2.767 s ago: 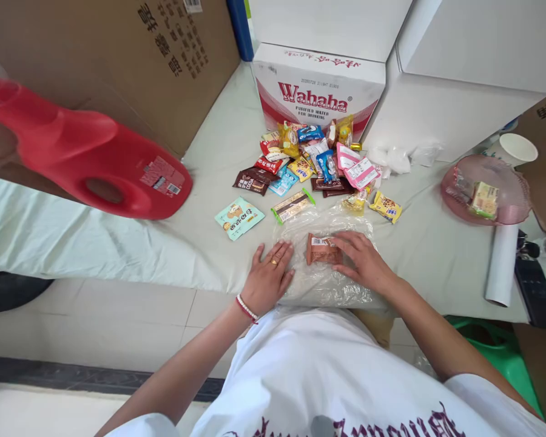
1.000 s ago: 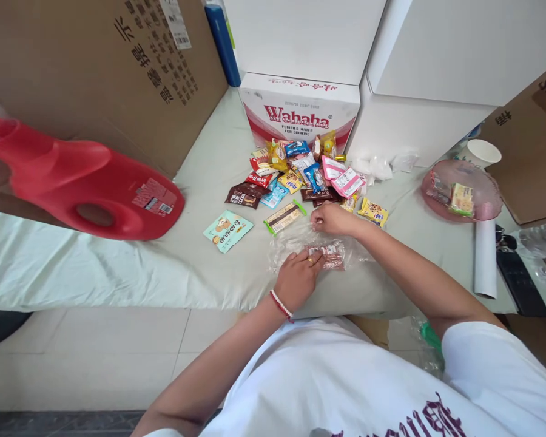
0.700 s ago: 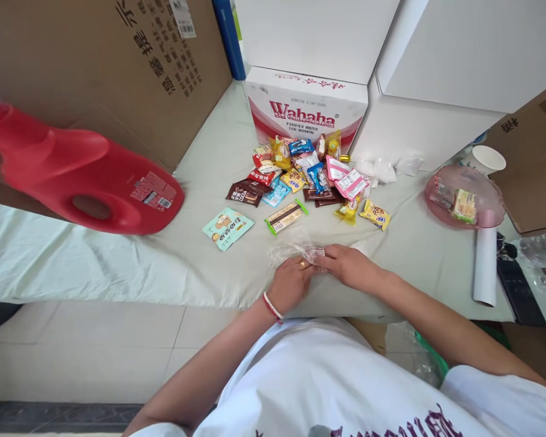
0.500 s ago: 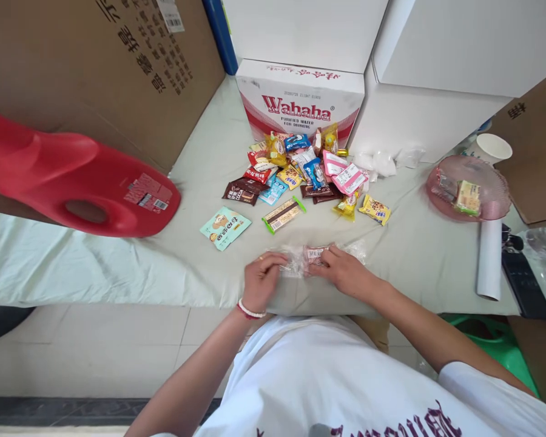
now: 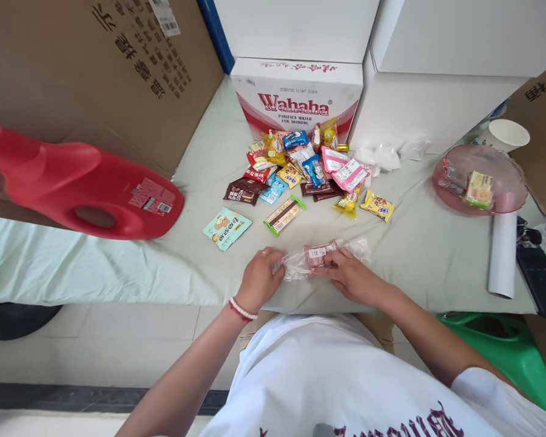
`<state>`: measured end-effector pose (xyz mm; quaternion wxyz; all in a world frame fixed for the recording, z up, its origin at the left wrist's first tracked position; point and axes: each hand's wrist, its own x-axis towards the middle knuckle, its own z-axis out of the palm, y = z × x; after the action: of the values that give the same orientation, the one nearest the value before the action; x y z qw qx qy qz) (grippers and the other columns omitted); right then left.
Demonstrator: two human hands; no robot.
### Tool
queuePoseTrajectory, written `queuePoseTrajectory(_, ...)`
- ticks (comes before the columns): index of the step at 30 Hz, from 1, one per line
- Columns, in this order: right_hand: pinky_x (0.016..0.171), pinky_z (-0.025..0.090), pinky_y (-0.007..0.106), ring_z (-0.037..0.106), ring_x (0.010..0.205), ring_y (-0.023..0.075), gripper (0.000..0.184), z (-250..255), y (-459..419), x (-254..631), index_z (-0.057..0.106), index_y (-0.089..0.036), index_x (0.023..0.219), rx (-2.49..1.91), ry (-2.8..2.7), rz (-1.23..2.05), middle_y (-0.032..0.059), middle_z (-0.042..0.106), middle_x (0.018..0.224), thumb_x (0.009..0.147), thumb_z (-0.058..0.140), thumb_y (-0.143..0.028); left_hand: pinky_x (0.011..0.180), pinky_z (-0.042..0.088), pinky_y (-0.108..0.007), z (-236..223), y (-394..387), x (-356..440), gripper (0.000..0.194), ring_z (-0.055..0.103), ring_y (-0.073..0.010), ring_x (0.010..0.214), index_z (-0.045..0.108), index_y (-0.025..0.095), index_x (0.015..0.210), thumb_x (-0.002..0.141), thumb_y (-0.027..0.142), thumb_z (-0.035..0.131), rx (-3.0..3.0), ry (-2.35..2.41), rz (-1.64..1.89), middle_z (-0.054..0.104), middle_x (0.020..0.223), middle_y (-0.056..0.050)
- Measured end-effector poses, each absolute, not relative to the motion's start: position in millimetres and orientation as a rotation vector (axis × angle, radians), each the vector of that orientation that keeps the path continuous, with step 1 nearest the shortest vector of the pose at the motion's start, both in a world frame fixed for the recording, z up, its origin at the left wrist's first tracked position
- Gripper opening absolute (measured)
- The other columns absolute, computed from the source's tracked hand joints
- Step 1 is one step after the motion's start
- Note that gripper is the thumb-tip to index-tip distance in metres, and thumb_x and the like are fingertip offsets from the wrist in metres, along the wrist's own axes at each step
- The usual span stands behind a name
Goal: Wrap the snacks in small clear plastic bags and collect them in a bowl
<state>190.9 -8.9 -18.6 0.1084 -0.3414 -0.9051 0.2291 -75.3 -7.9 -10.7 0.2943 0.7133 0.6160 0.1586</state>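
A brown packaged snack (image 5: 316,254) lies near the table's front edge, rolled up in a clear plastic bag (image 5: 295,265). The bag's loose ends stick out to the left and right of the snack. My left hand (image 5: 260,276) pinches the bag's left end between thumb and fingers. On the right, my right hand (image 5: 351,276) grips the wrapped snack, with its fingers over the right part. Just beyond lie a green-ended snack bar (image 5: 284,215), a mint-green packet (image 5: 227,228) and a yellow snack packet (image 5: 377,206).
A pile of wrapped snacks (image 5: 295,164) lies against a Wahaha carton (image 5: 295,100). A red jug (image 5: 86,188) is at left. At right are a pink glass bowl (image 5: 505,182), a paper cup (image 5: 507,135), a white roll (image 5: 503,255) and a green stool (image 5: 505,352).
The bag lay flat under the snack; now it is rolled round it into a narrow bundle. My left hand has moved from the snack to the bag's left end, my right hand onto the snack.
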Motion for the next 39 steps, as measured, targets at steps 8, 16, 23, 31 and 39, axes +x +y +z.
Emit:
queuePoseTrajectory(8,0.1,0.05,0.048,0.053,0.112,0.0273,0.034,-13,-21,196,0.072,-0.024,0.121,-1.023,-2.479,0.839,0.0127,0.061,0.122,0.094,0.056,-0.012,0.088,0.054,-0.034,-5,-7,-3,0.026,0.067,-0.02,0.095,0.073,0.018,0.108,0.092,0.023,0.052,1.616,1.267,0.749,0.073,0.107,-0.008)
queuePoseTrajectory(16,0.101,0.048,0.055,0.051,0.122,0.0365,0.041,-35,-20,237,0.068,-0.018,0.124,-1.778,-1.864,0.381,0.0189,0.057,0.132,0.089,0.07,-0.038,0.089,0.048,-0.043,-15,-8,19,0.026,0.053,-0.0271,0.098,0.075,0.021,0.099,0.091,0.013,0.051,2.228,1.478,0.435,0.063,0.101,-0.011)
queuePoseTrajectory(23,0.08,0.052,0.035,0.062,0.089,0.022,0.009,-23,-14,216,0.064,-0.022,0.095,-1.626,-1.828,0.682,0.0076,0.065,0.1,0.095,0.057,-0.027,0.092,0.046,-0.047,-25,-6,30,0.017,0.048,-0.0345,0.119,0.067,0.02,0.103,0.086,0.022,0.065,2.166,1.736,0.531,0.056,0.12,-0.015)
queuePoseTrajectory(31,0.084,0.053,0.035,0.059,0.098,0.0219,0.031,-19,-10,158,0.065,-0.021,0.112,-1.278,-2.091,0.804,0.0091,0.061,0.108,0.095,0.042,-0.01,0.092,0.051,-0.045,-27,15,2,0.048,0.063,-0.0284,0.101,0.058,0.016,0.117,0.07,0.01,0.066,1.686,1.593,0.598,0.065,0.107,-0.012)
queuePoseTrajectory(39,0.098,0.054,0.046,0.057,0.116,0.0272,0.039,-33,-25,160,0.056,-0.019,0.135,-1.35,-1.877,0.635,0.0174,0.06,0.127,0.097,0.056,-0.028,0.094,0.054,-0.039,9,6,-6,0.036,0.065,-0.0238,0.11,0.061,0.019,0.111,0.08,0.035,0.071,1.112,1.224,0.858,0.069,0.114,-0.008)
